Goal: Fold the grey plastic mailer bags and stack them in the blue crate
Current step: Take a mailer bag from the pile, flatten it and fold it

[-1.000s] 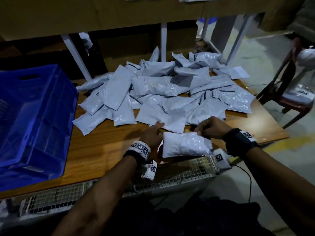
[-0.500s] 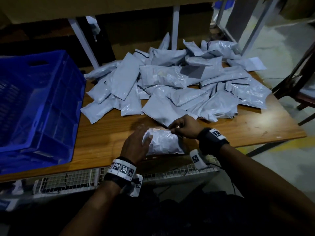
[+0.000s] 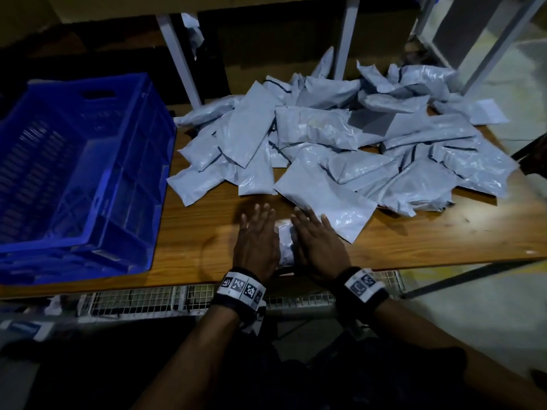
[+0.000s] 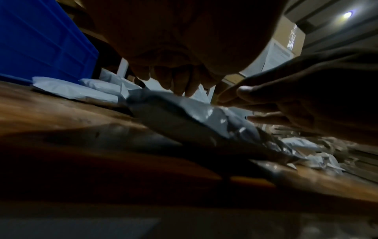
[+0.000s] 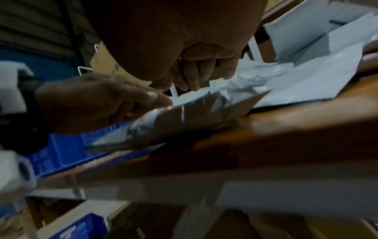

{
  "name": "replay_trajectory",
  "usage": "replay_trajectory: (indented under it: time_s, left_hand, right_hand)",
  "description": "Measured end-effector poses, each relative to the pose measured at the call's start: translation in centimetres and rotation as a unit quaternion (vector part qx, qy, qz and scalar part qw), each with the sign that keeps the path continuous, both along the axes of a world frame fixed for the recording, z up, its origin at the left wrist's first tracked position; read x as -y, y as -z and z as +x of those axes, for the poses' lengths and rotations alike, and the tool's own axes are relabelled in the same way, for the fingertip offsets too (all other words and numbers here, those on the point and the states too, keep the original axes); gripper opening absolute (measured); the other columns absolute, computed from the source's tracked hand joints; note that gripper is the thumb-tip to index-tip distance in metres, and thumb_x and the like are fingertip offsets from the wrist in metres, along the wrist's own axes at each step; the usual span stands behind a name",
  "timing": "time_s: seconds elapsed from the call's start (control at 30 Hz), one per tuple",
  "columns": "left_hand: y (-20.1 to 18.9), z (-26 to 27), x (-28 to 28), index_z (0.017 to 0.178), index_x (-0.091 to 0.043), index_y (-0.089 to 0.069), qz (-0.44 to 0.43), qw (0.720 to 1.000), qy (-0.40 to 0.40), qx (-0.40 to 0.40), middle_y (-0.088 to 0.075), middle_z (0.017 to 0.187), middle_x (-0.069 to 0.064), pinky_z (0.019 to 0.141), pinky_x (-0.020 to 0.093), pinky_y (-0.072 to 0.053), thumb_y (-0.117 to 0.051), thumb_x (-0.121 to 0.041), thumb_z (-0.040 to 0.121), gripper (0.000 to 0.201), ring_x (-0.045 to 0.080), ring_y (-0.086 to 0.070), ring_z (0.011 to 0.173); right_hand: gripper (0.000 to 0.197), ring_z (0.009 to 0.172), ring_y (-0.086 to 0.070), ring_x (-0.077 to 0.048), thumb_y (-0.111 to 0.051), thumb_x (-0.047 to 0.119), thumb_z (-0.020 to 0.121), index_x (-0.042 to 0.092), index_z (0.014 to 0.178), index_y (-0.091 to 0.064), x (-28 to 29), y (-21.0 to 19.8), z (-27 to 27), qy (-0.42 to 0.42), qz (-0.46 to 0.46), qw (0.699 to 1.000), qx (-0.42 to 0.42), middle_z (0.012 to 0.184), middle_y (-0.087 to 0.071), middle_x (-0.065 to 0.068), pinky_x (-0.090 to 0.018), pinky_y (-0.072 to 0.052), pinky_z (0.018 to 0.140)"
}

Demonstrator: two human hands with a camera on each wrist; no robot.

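Folded grey mailer bag [image 3: 285, 242]: near table [image 3: 201, 220] edge, pressed flat beneath left hand [image 3: 257, 242] and right hand [image 3: 318, 247], fingers straight, neither gripping. Unfolded mailer pile [image 3: 340, 143]: behind. Blue crate [image 3: 74, 173]: left side.

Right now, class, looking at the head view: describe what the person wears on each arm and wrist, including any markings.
Both forearms are bare, with no sleeves showing. The left hand and right hand wear no gloves. Each wrist carries a black strap topped by a white band printed with square black-and-white code markers. A small white camera unit hangs under each wrist. No cable is plainly visible.
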State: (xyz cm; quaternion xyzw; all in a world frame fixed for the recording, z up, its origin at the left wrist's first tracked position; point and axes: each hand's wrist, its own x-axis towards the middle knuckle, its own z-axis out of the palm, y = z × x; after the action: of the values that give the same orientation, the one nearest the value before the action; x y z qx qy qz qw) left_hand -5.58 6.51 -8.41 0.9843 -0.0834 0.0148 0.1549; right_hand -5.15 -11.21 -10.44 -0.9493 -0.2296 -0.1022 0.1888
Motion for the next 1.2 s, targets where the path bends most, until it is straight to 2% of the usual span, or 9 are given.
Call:
replay_trajectory:
  time_s: [0.13,0.33,0.5,0.63,0.7,0.83,1.0,1.13,1.2]
  left_hand:
    - [0.8,-0.2,1.0,0.161,-0.006,-0.018,0.088,0.992,0.044,-0.083,-0.010,0.170,0.012,0.127,0.051,0.001,0.009,-0.039,0.090,0.083,0.025,-0.002,0.158]
    - [1.9,0.2,0.7,0.161,-0.004,-0.016,0.100,0.990,0.043,-0.095,-0.010,0.170,0.014,0.127,0.048,0.001,0.006,-0.041,0.092,0.081,0.026,-0.002,0.158]
    - [2.0,0.3,0.8,0.162,-0.005,-0.014,0.107,0.989,0.040,-0.099,-0.007,0.170,0.014,0.127,0.047,0.001,-0.024,-0.040,0.107,0.066,0.026,0.000,0.158]
    - [1.6,0.4,0.9,0.162,-0.006,-0.011,0.118,0.986,0.040,-0.115,-0.004,0.171,0.013,0.127,0.046,0.001,0.007,-0.043,0.093,0.081,0.025,0.002,0.158]
    - [1.7,0.5,0.9,0.162,-0.006,-0.010,0.122,0.985,0.040,-0.117,-0.003,0.171,0.013,0.127,0.046,0.001,0.012,-0.043,0.087,0.087,0.025,0.003,0.158]
    - [1.7,0.7,1.0,0.162,-0.006,-0.009,0.125,0.984,0.038,-0.125,-0.003,0.171,0.012,0.128,0.045,0.002,0.011,-0.044,0.088,0.086,0.024,0.004,0.158]
    - [2.1,0.8,1.0,0.162,-0.007,-0.013,0.125,0.985,0.029,-0.116,-0.006,0.171,0.012,0.128,0.044,0.000,-0.015,-0.040,0.104,0.067,0.023,0.001,0.158]
    - [2.1,0.9,1.0,0.162,-0.007,-0.010,0.140,0.981,0.037,-0.128,-0.002,0.171,0.012,0.128,0.044,0.003,-0.013,-0.041,0.104,0.067,0.024,0.003,0.158]
    - [1.8,0.9,1.1,0.162,-0.007,-0.011,0.140,0.981,0.043,-0.131,-0.001,0.171,0.012,0.127,0.044,0.004,0.003,-0.045,0.096,0.078,0.024,0.003,0.158]
  right_hand:
    - [0.057,0.153,-0.028,-0.031,-0.028,0.034,0.108,-0.001,0.150,-0.045,-1.0,2.5,-0.9,0.007,-0.059,0.998,-0.005,0.161,-0.037,-0.019,-0.061,-0.024,0.121]
    - [0.057,0.157,-0.019,-0.023,-0.029,0.036,0.109,0.005,0.157,-0.037,-1.3,2.2,-1.0,0.025,-0.064,0.997,-0.020,0.167,-0.026,-0.013,-0.054,-0.015,0.125]
    - [0.058,0.157,-0.016,-0.021,-0.026,0.037,0.109,0.007,0.157,-0.036,-1.2,2.4,-0.9,0.029,-0.069,0.997,-0.034,0.168,-0.024,-0.011,-0.053,-0.013,0.126]
    - [0.058,0.157,-0.016,-0.020,-0.026,0.038,0.108,0.008,0.157,-0.038,-1.2,2.5,-0.6,0.032,-0.069,0.996,-0.049,0.167,-0.027,-0.010,-0.051,-0.010,0.127]
    - [0.058,0.157,-0.017,-0.019,-0.026,0.038,0.108,0.008,0.157,-0.038,-1.2,2.4,-0.5,0.030,-0.065,0.996,-0.054,0.167,-0.028,-0.010,-0.049,-0.008,0.127]
    - [0.057,0.156,-0.020,-0.020,-0.026,0.037,0.109,0.007,0.155,-0.040,-1.2,2.4,-0.4,0.028,-0.047,0.997,-0.052,0.165,-0.031,-0.012,-0.049,-0.010,0.127]
    - [0.056,0.155,-0.025,-0.024,-0.028,0.035,0.108,0.004,0.152,-0.044,-1.3,2.4,-0.4,0.023,-0.038,0.998,-0.044,0.162,-0.036,-0.015,-0.053,-0.016,0.126]
    - [0.055,0.152,-0.031,-0.026,-0.028,0.034,0.108,0.003,0.149,-0.049,-1.2,2.4,-0.2,0.016,-0.037,0.998,-0.039,0.158,-0.043,-0.017,-0.054,-0.019,0.125]
    - [0.054,0.151,-0.034,-0.027,-0.029,0.033,0.108,0.003,0.147,-0.052,-1.2,2.4,-0.1,0.016,-0.040,0.998,-0.039,0.156,-0.046,-0.017,-0.054,-0.020,0.124]
